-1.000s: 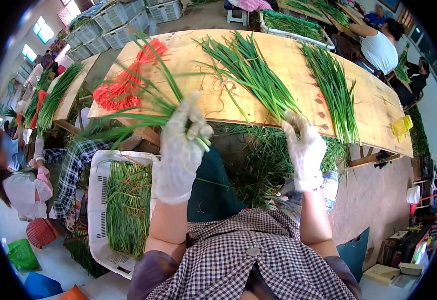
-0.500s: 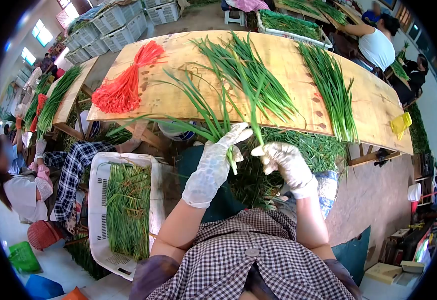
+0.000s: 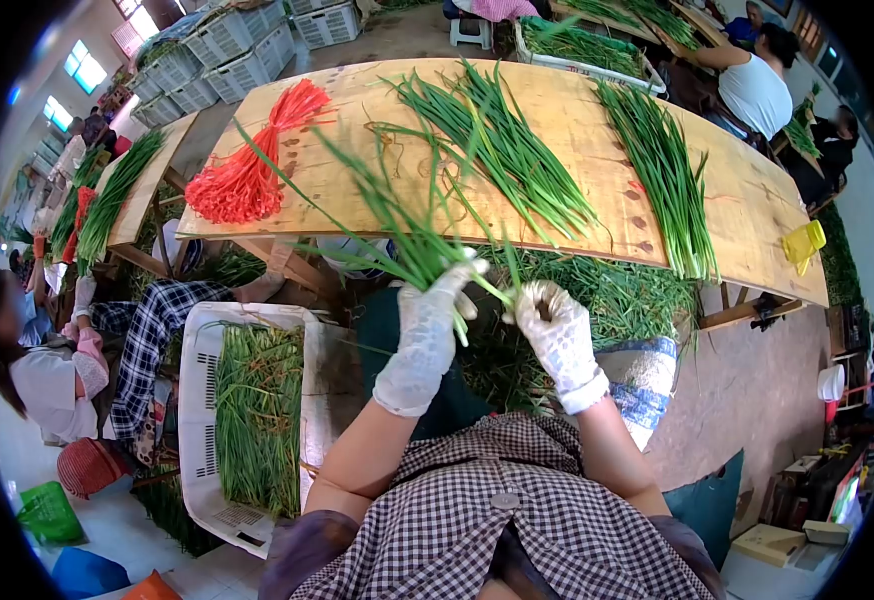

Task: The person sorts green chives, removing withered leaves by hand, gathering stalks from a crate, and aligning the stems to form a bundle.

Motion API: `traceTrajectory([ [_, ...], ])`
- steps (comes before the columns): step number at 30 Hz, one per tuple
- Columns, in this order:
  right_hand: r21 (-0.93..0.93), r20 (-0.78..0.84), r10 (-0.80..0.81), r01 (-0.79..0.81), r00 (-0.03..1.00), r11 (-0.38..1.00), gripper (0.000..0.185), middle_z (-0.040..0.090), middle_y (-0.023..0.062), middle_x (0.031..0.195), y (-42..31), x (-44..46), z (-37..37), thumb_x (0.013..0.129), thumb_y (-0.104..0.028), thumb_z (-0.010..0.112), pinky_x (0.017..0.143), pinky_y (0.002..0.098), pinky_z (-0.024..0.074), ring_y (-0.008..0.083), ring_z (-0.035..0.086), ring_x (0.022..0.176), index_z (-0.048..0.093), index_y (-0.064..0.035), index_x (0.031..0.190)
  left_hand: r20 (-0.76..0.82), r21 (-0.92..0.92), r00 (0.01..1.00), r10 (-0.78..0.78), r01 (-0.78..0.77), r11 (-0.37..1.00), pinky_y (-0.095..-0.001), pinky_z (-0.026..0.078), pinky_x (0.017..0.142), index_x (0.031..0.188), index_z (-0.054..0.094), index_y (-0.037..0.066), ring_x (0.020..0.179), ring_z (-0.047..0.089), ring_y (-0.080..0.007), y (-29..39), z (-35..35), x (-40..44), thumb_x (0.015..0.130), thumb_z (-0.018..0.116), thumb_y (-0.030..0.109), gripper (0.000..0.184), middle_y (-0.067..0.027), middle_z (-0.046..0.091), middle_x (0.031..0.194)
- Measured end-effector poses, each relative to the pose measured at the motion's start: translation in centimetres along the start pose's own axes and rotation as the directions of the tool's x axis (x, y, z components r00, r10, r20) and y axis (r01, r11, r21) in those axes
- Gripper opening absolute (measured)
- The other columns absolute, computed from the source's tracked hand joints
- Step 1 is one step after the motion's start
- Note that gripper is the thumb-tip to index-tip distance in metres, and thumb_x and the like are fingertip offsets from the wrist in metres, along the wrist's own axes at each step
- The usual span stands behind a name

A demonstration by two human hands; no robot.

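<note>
Stretching across the view beyond the fingers of both gloved hands is a curved-looking wooden table (image 3: pixel 357 100), its near edge just past the fingertips. Under that edge, beyond and to the right of the right fingers, lies a heap of loose green leaves (image 3: pixel 602 300). To the left of the left fingers and nearer the person's body, a white plastic basket (image 3: pixel 193 400) holds more long greens, some yellowed. Straight beyond the right fingers, on the tabletop, a spread pile of green stalks (image 3: pixel 517 160) slants with its leafy tips pointing away. Farther right of those fingers, a neater bundle (image 3: pixel 662 180) lies with its pale ends towards the near edge. Beyond and to the left of the left fingers, a fanned bunch of red strips (image 3: pixel 247 180) rests on the wood. In the left fingers themselves is a small loose bunch (image 3: pixel 412 240), its leaves fanning up and left, partly blurred, its pale ends poking out below. The left hand (image 3: pixel 422 335) has its fingers closed around that bunch near the base. The right hand (image 3: pixel 559 335), just beside it, curls its thumb and forefinger into a ring, their tips pinching the pale end of a thin stalk (image 3: pixel 497 294). Far to the right of the right fingers, a small yellow object (image 3: pixel 803 246) sits at the table's near edge.
</note>
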State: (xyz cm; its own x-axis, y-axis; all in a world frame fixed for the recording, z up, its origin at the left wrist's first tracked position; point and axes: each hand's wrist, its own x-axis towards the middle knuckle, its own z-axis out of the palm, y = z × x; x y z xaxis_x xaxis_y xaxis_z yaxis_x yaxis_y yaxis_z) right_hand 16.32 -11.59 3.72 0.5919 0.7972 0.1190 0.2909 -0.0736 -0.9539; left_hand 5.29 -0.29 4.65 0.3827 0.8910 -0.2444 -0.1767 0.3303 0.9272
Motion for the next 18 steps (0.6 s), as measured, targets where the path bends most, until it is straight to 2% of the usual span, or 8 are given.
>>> traceTrajectory([
  [1, -0.12, 0.039, -0.16, 0.164, 0.986, 0.979, 0.008, 0.068, 0.0104, 0.07, 1.3, -0.3, -0.5, 0.081, -0.008, 0.064, 0.056, 0.0278, 0.0522, 0.018, 0.066, 0.06, 0.065, -0.0015, 0.086, 0.0, -0.125, 0.998, 0.067, -0.066, 0.99, -0.0242, 0.046, 0.046, 0.098, 0.064, -0.001, 0.048, 0.053, -0.0104, 0.5, -0.7, 0.4, 0.082, 0.069, 0.008, 0.019, -0.0048, 0.064, 0.072],
  [2, -0.354, 0.24, -0.123, 0.205, 0.963, 0.913, 0.015, 0.068, 0.0134, 0.075, 2.0, -1.2, -1.9, 0.081, -0.015, 0.066, 0.061, 0.0323, 0.0536, 0.0256, 0.067, 0.067, 0.067, -0.0024, 0.089, -0.006, -0.248, 0.991, 0.133, -0.131, 0.96, -0.0254, 0.051, 0.053, 0.102, 0.063, -0.001, 0.055, 0.057, -0.0118, 1.3, -1.5, 1.0, 0.084, 0.066, 0.008, 0.021, -0.0051, 0.064, 0.074],
  [4, -0.671, 0.585, 0.307, 0.235, 0.751, 0.703, 0.021, 0.068, 0.0152, 0.082, 1.3, -1.2, -4.4, 0.08, -0.023, 0.068, 0.068, 0.0352, 0.0539, 0.0289, 0.067, 0.074, 0.069, -0.0051, 0.092, 0.094, -0.411, 0.961, 0.26, -0.2, 0.889, -0.0288, 0.054, 0.068, 0.11, 0.059, -0.002, 0.067, 0.061, -0.0154, 6.0, -2.1, -0.1, 0.088, 0.058, 0.008, 0.024, -0.0061, 0.064, 0.078],
  [5, -0.725, 0.537, 0.324, 0.229, 0.779, 0.65, 0.027, 0.067, 0.0175, 0.089, 2.3, -1.0, -4.5, 0.08, -0.029, 0.069, 0.075, 0.0378, 0.053, 0.0305, 0.066, 0.084, 0.07, -0.0076, 0.096, 0.179, -0.504, 0.933, 0.312, -0.185, 0.844, -0.0309, 0.054, 0.071, 0.112, 0.057, -0.003, 0.072, 0.063, -0.0181, 7.4, -2.2, -0.6, 0.089, 0.056, 0.006, 0.025, -0.0068, 0.064, 0.082],
  [7, -0.276, 0.303, 0.14, -0.053, 0.943, 0.96, 0.028, 0.069, 0.0134, 0.095, 1.4, -0.6, -4.1, 0.088, -0.025, 0.064, 0.072, 0.0298, 0.0532, 0.0197, 0.066, 0.082, 0.067, -0.0024, 0.104, 0.309, -0.398, 0.917, 0.252, -0.115, 0.91, -0.0305, 0.054, 0.07, 0.114, 0.057, -0.001, 0.075, 0.063, -0.0162, 7.5, -2.5, -0.1, 0.089, 0.058, 0.008, 0.026, -0.0097, 0.066, 0.093],
  [9, 0.232, 0.2, 0.072, -0.119, 0.977, 0.965, 0.028, 0.068, 0.0058, 0.098, -1.7, 0.7, -2.8, 0.094, -0.018, 0.058, 0.068, 0.0225, 0.0511, 0.0094, 0.062, 0.078, 0.063, 0.0026, 0.112, 0.252, -0.304, 0.941, 0.224, -0.143, 0.942, -0.0288, 0.054, 0.068, 0.115, 0.058, 0.0, 0.076, 0.063, -0.0148, 5.8, -1.9, 0.7, 0.089, 0.06, 0.008, 0.027, -0.0108, 0.067, 0.098],
  [13, 0.37, 0.345, 0.133, -0.265, 0.929, 0.89, 0.03, 0.068, 0.0076, 0.099, -3.9, 1.7, -0.9, 0.088, -0.011, 0.066, 0.072, 0.0231, 0.0527, 0.0102, 0.063, 0.078, 0.062, 0.0028, 0.114, 0.201, -0.222, 0.959, 0.202, -0.157, 0.962, -0.0253, 0.051, 0.063, 0.115, 0.057, -0.001, 0.069, 0.062, -0.0142, 2.6, -0.7, 0.2, 0.087, 0.06, 0.004, 0.029, -0.0125, 0.068, 0.093],
  [18, 0.473, 0.265, 0.196, -0.305, 0.944, 0.827, 0.02, 0.068, 0.0084, 0.091, -1.2, 1.9, 0.8, 0.085, -0.003, 0.066, 0.069, 0.0246, 0.0535, 0.0139, 0.065, 0.076, 0.065, 0.0041, 0.103, 0.202, -0.063, 0.957, 0.21, -0.202, 0.977, -0.0267, 0.05, 0.065, 0.113, 0.058, -0.003, 0.071, 0.062, -0.0149, 1.1, -0.9, 0.0, 0.086, 0.061, 0.004, 0.027, -0.0124, 0.068, 0.095],
])
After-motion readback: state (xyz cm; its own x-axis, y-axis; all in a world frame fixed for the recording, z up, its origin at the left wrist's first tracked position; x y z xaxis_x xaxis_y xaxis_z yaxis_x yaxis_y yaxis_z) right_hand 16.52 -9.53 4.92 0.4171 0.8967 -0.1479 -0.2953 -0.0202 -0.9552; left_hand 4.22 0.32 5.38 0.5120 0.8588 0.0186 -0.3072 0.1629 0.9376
